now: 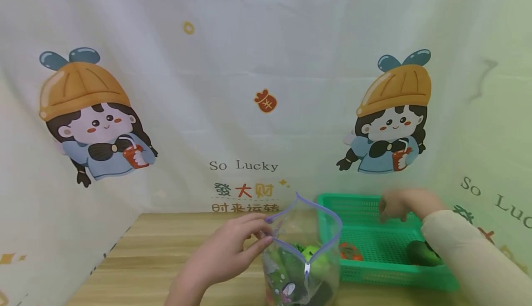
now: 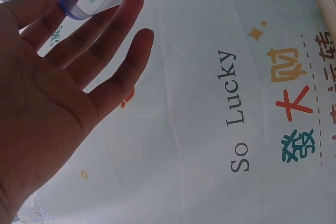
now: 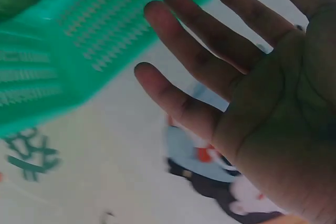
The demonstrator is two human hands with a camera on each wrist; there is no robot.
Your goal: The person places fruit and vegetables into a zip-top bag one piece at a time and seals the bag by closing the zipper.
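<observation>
A clear zip bag [image 1: 287,273] with a purple zip edge and a white slider stands upright with its mouth spread wide. My left hand [image 1: 232,246] pinches the left side of its rim between thumb and fingers; the left wrist view shows the thumb and a finger at the purple edge [image 2: 71,9]. Inside the bag are bright green produce [image 1: 311,253] and darker pieces, their kinds unclear through the plastic. My right hand [image 1: 407,203], blurred, hovers over the green basket [image 1: 395,274]; in the right wrist view its fingers [image 3: 184,45] are spread and hold nothing.
The basket holds a dark green, rounded fruit or vegetable [image 1: 421,253] at the right and an orange-red piece [image 1: 350,252] at the left, partly behind the bag. Beneath lies a wood-grain table [image 1: 166,250]. A printed cloth [image 1: 232,65] hangs behind and at the sides.
</observation>
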